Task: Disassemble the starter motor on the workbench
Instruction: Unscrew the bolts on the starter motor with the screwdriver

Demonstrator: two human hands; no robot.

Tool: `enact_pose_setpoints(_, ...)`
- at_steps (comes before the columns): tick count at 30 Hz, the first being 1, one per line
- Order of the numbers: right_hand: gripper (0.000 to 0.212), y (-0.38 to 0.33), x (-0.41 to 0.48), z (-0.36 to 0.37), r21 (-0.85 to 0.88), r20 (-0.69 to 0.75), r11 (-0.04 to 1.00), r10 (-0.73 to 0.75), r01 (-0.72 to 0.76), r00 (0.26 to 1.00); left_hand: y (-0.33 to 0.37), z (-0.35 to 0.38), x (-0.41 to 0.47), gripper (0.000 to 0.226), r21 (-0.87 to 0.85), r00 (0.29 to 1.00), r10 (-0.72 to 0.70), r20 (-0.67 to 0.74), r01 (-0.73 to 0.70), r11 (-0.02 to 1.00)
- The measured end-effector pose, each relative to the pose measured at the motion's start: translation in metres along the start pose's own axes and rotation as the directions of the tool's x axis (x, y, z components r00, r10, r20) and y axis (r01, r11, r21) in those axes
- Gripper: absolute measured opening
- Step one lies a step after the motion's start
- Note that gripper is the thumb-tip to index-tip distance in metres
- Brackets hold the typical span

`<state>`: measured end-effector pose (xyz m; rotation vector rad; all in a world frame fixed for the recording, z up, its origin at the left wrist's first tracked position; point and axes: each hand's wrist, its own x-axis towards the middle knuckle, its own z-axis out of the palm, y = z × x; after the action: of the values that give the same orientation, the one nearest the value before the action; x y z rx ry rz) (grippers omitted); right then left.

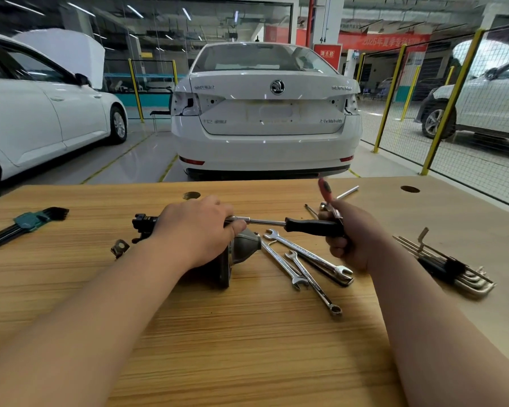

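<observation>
- Both forearms reach across the wooden workbench (247,333) to its middle. The starter motor (243,249) lies there on its side, nose cone facing right, just beside a fan of combination wrenches (306,257).
- Step in hand, as judged: loosening a fastener on the upper part of the motor with the black-handled driver (312,224). Its shaft runs level from the right and ends at the fingers of the left hand. The fastener itself is hidden beneath them.
- Hold the shaft in line with the fastener axis and press inward while turning, so that the tip does not slip out.
- Bear down on the housing so that the round body cannot roll on the bench.
- Left hand (197,230): fingers curled over the motor body and clamped on it, fingertips touching the driver shaft.
- Right hand (350,239): closed in a fist round the driver handle. A red-handled tool (325,189), blurred, rises from the same fist; its kind cannot be told.
- Recommendation: lay the red tool down first, so that the driver gets the full grip.
</observation>
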<state>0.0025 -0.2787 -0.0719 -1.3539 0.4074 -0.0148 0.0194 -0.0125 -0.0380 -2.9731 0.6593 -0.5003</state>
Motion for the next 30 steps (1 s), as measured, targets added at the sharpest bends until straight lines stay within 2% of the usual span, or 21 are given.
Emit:
enact_pose_setpoints(2, 0.04, 0.003, -0.001, 0.002, -0.007, -0.064, 0.996, -0.092, 0.091, 0.994, 0.001, 0.002, 0.002, 0.05, 0.029, 1.0, 0.011, -0.015, -0.011, 1.0)
enact_pose_setpoints(5, 0.041, 0.003, 0.004, 0.006, -0.155, -0.126, 0.96, -0.255, 0.235, 0.959, 0.005, 0.007, 0.004, 0.049, 0.067, 0.996, 0.008, -0.091, -0.001, 0.998)
enact_pose_setpoints(9, 0.043, -0.004, 0.016, 0.009, -0.216, -0.082, 0.932, -0.313, 0.29, 0.946, 0.004, 0.013, 0.008, 0.05, 0.057, 0.982, 0.02, -0.188, -0.009, 0.998)
enact_pose_setpoints(11, 0.042, -0.008, 0.023, 0.011, -0.18, -0.046, 0.916, -0.371, 0.358, 0.927, 0.001, 0.015, 0.009, 0.052, 0.033, 0.972, 0.02, -0.234, -0.012, 0.999)
enact_pose_setpoints(13, 0.043, -0.008, 0.029, 0.011, -0.046, 0.01, 0.91, -0.412, 0.412, 0.911, -0.001, 0.017, 0.01, 0.051, 0.006, 0.962, 0.017, -0.272, -0.016, 1.0)
enact_pose_setpoints(15, 0.047, -0.009, 0.033, 0.006, 0.123, 0.129, 0.926, -0.372, 0.358, 0.919, -0.003, 0.02, 0.013, 0.051, -0.004, 0.952, 0.02, -0.307, -0.022, 1.0)
enact_pose_setpoints(18, 0.059, -0.019, 0.039, 0.002, 0.163, 0.267, 0.967, -0.234, 0.195, 0.935, -0.004, 0.023, 0.021, 0.05, -0.009, 0.947, 0.015, -0.321, -0.019, 1.0)
enact_pose_setpoints(21, 0.062, -0.034, 0.046, 0.005, 0.08, 0.213, 0.995, -0.082, 0.066, 0.974, -0.004, 0.025, 0.029, 0.048, -0.012, 0.944, 0.005, -0.33, -0.009, 1.0)
enact_pose_setpoints(25, 0.044, -0.043, 0.059, 0.013, -0.116, 0.061, 0.993, -0.02, 0.027, 0.998, -0.005, 0.03, 0.039, 0.047, 0.004, 0.936, 0.002, -0.351, -0.001, 1.0)
enact_pose_setpoints(28, 0.038, -0.045, 0.061, 0.017, -0.251, -0.043, 0.961, -0.134, 0.12, 0.99, -0.006, 0.032, 0.044, 0.046, -0.01, 0.931, -0.006, -0.365, 0.002, 1.0)
enact_pose_setpoints(30, 0.036, -0.044, 0.06, 0.018, -0.391, -0.04, 0.865, -0.358, 0.315, 0.933, -0.007, 0.033, 0.046, 0.043, -0.023, 0.926, -0.005, -0.378, -0.004, 1.0)
